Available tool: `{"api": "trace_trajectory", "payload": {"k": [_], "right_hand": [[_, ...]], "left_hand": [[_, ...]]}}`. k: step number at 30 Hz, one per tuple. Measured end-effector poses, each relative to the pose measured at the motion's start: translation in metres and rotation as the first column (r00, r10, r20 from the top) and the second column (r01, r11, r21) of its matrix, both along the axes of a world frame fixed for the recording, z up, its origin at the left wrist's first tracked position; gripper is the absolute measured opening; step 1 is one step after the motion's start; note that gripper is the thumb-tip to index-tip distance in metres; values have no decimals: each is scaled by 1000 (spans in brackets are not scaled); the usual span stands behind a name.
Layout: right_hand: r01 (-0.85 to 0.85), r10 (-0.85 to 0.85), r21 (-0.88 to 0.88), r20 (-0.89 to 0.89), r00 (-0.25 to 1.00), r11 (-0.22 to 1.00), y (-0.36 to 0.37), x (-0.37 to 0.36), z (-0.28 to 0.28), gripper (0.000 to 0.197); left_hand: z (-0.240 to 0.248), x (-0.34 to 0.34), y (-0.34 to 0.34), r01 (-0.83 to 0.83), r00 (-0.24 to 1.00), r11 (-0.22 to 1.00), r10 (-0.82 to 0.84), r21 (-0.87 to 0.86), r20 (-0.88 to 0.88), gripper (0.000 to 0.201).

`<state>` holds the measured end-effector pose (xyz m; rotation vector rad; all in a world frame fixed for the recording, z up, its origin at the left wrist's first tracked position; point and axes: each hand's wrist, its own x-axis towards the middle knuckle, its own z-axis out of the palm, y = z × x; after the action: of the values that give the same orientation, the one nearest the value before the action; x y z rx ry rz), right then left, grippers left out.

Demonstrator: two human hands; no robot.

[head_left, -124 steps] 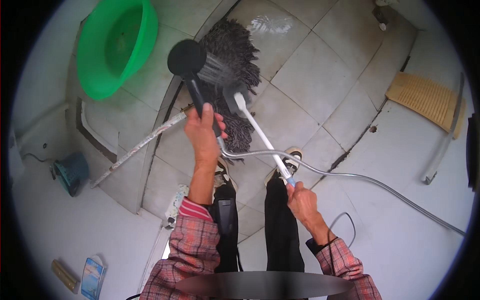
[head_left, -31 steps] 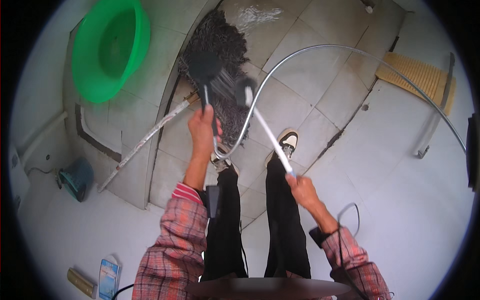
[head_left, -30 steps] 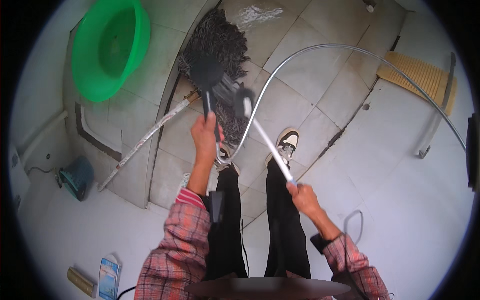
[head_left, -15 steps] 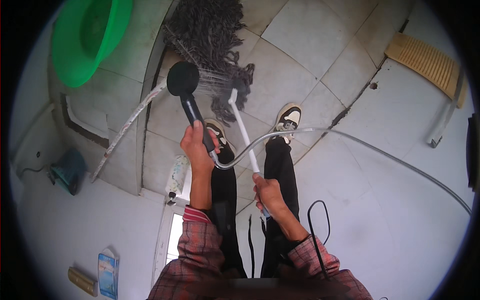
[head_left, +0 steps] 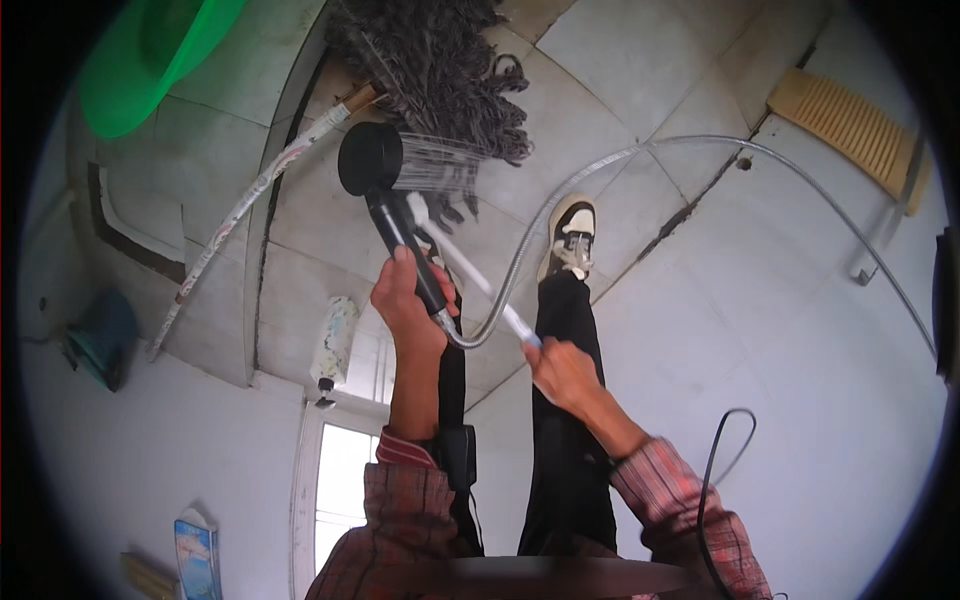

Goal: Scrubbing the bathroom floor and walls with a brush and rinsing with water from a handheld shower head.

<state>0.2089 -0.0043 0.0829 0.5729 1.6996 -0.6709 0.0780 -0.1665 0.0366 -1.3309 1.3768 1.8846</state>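
My left hand (head_left: pixel 408 305) is wrapped round the handle of a black shower head (head_left: pixel 371 160). Fine jets of water spray from it to the right, over the lower strands of a grey string mop head (head_left: pixel 425 65) lying on the tiles. In my right hand (head_left: pixel 566 376) is the grip of a long white brush (head_left: pixel 475 272), slanting up and left. Its small head is just below the shower head and the spray; I cannot tell if it touches the floor. A metal hose (head_left: pixel 530 235) loops from the shower handle off to the right.
The mop's patterned pole (head_left: pixel 250 205) slants down left across a raised tile edge. A green basin (head_left: pixel 135 95) stands upper left, a white bottle (head_left: pixel 334 345) lies near my left arm. At right are a yellow slatted piece (head_left: pixel 845 130) and a shoe (head_left: pixel 573 238).
The brush head has moved left, off the mop strands to below the shower head. My right hand has shifted right and slightly up. The hose now arches higher; water keeps spraying.
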Motion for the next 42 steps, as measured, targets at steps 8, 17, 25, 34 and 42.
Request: {"api": "trace_trajectory", "payload": {"k": [8, 17, 25, 34, 42], "right_hand": [[-401, 511, 480, -118, 852, 780, 135, -3, -12, 38], [-108, 187, 388, -171, 967, 915, 85, 25, 10, 45], [94, -15, 219, -340, 940, 971, 65, -8, -99, 49], [-45, 134, 255, -343, 930, 966, 59, -12, -13, 23], [242, -229, 171, -94, 969, 955, 24, -120, -84, 52]], "left_hand": [[9, -4, -10, 33, 999, 995, -37, -94, -37, 33], [14, 1, 17, 185, 982, 982, -186, -35, -26, 28], [18, -18, 51, 85, 996, 992, -88, 91, 32, 29], [14, -39, 37, 78, 994, 997, -77, 10, -77, 36], [15, -77, 51, 147, 970, 987, -157, -65, -184, 38]]}}
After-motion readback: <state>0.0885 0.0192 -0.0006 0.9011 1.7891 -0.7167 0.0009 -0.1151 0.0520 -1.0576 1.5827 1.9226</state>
